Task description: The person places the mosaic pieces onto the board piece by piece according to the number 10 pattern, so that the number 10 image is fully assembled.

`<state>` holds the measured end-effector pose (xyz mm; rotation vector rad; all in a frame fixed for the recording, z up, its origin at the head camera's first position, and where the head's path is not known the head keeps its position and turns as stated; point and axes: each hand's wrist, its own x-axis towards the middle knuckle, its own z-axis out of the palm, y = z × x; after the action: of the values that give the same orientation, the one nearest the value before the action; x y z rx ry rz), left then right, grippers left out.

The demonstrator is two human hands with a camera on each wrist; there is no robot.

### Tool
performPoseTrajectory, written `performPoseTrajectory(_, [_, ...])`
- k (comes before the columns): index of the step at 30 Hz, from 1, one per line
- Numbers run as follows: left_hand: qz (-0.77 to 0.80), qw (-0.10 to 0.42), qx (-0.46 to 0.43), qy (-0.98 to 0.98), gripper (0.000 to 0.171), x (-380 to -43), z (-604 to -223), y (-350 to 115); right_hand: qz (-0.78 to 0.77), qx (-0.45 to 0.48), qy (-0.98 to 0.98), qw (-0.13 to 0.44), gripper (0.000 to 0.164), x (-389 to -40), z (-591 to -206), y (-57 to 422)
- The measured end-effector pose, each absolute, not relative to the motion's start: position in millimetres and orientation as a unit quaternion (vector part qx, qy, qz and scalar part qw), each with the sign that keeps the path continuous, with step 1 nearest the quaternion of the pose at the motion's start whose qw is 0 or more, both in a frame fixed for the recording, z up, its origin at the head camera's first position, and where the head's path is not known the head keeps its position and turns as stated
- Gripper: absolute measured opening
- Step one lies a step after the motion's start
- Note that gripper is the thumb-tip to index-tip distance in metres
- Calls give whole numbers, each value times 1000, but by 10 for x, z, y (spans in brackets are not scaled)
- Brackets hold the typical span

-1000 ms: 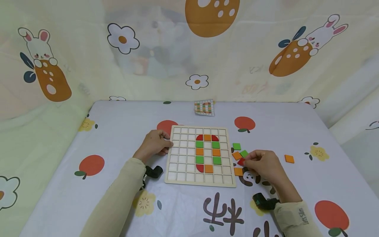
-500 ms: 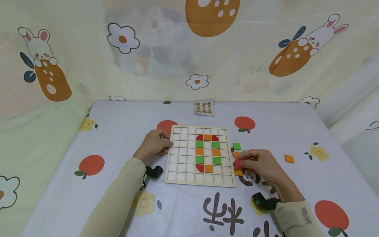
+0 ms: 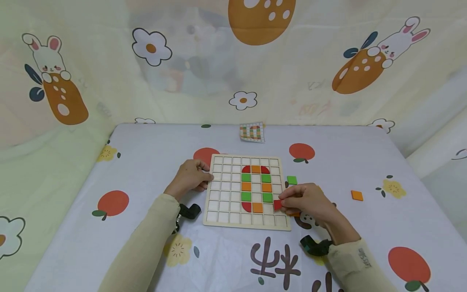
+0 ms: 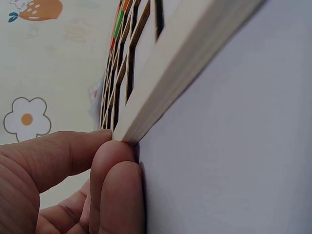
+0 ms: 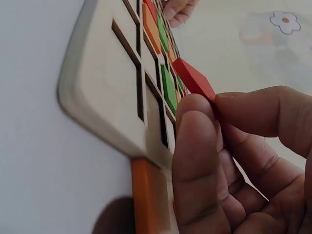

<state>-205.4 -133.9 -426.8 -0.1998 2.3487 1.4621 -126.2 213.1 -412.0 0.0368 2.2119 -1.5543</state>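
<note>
A wooden grid board (image 3: 233, 224) lies on the table, with red, orange and green tiles in some of its cells. At its left edge my left hand (image 3: 189, 176) grips the frame between thumb and fingers; the left wrist view shows the fingertips against the board's rim (image 4: 161, 80). My right hand (image 3: 308, 202) pinches a red tile (image 3: 277, 205) over the right columns. In the right wrist view this red tile (image 5: 195, 79) is tilted above the grid, between thumb and fingers. An orange tile (image 5: 148, 195) lies beside the board, partly hidden under that hand in the head view.
A green tile (image 3: 292, 180) lies just right of the board, and an orange tile (image 3: 356, 195) farther right. Behind the board is a small printed pattern card (image 3: 251, 132). Patterned cloth covers the table (image 3: 146, 162) and hangs behind it.
My right hand has drawn the red tile from the loose tiles and moved left with it, over the board's right side. My left hand has stayed at the left edge.
</note>
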Motion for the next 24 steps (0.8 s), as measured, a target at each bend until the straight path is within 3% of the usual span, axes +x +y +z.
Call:
performPoseTrajectory(8, [519, 181, -66, 833, 27, -2056, -4281, -1344, -565, 17, 789, 239, 18, -1293, -4125, 1998])
performPoseTrajectory(24, [524, 182, -65, 830, 26, -2045, -4267, -1344, -552, 47, 801, 225, 16, -1261, -4156, 1854])
